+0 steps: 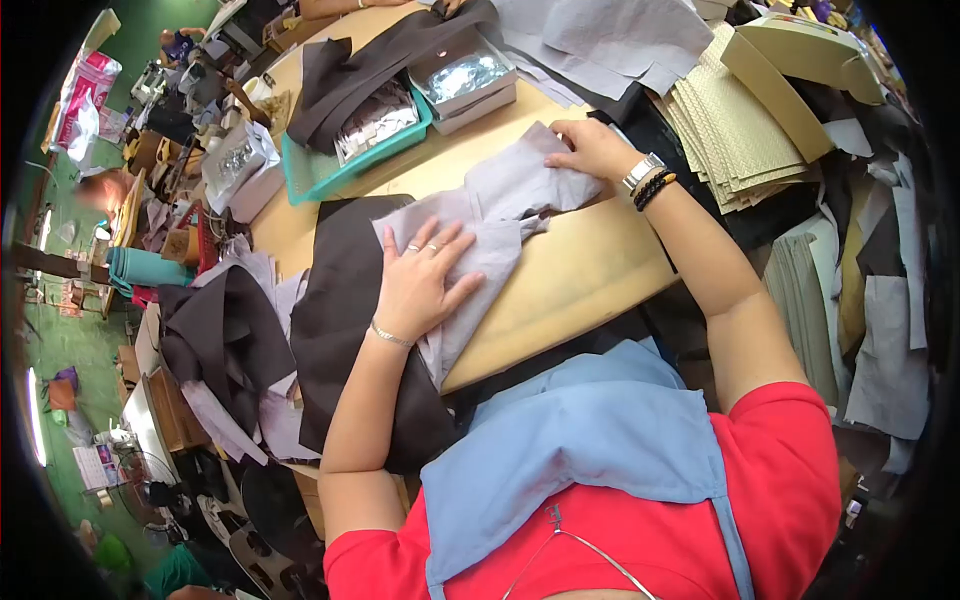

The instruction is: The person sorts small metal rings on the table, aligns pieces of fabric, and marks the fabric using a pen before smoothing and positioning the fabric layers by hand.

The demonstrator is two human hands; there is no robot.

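A light grey-lilac cloth lies across the wooden table, partly over a dark cloth. My left hand rests flat on its left part with the fingers spread. At the cloth's upper right end, my right hand has its thumb and fingers bent around the edge and pinches it. The cloth is creased between the two hands, with a folded bit near the middle.
A teal tray with small pale pieces stands behind the cloth, beside a box of shiny packets. Stacked patterned sheets lie at the right. More dark cloth is at the left. Part of another person's arm shows at the top.
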